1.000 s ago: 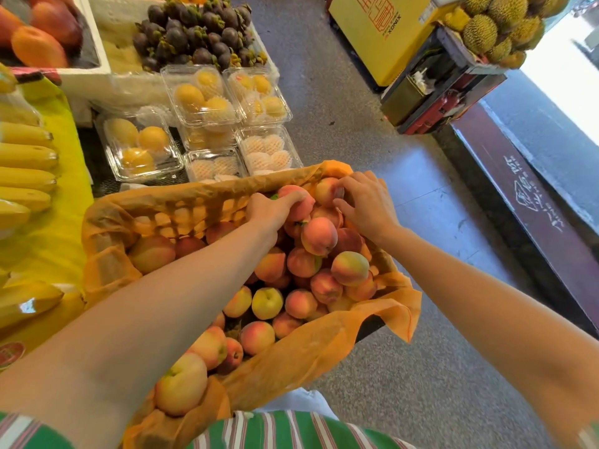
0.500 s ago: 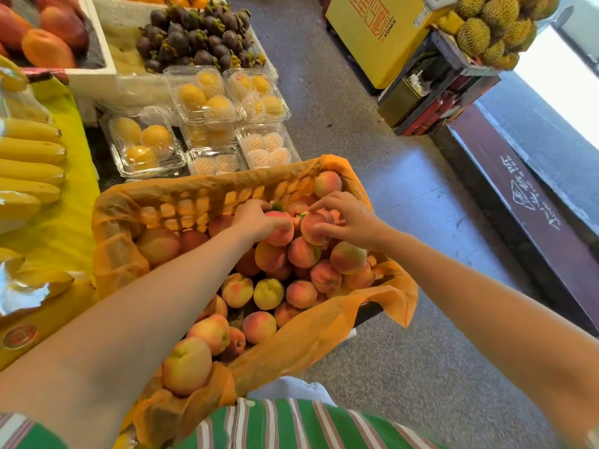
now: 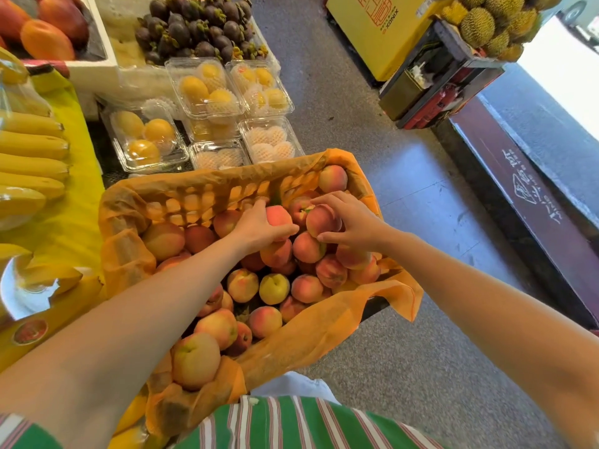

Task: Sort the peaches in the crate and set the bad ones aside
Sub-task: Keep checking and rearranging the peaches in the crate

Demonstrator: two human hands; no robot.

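Orange-lined crate (image 3: 181,196) remains full, none visibly set aside; left hand (image 3: 256,226) and right hand (image 3: 353,222) each have a grip pinching a peach at its far end, so sorting looks barely begun.

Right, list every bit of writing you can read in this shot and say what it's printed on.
"XINGX", seen upside down, on the yellow cabinet.
Large orange characters above it on the cabinet: not legible.
White characters and a logo on the dark board at the floor: not legible.
Round red sticker on the yellow box at left: too blurred.
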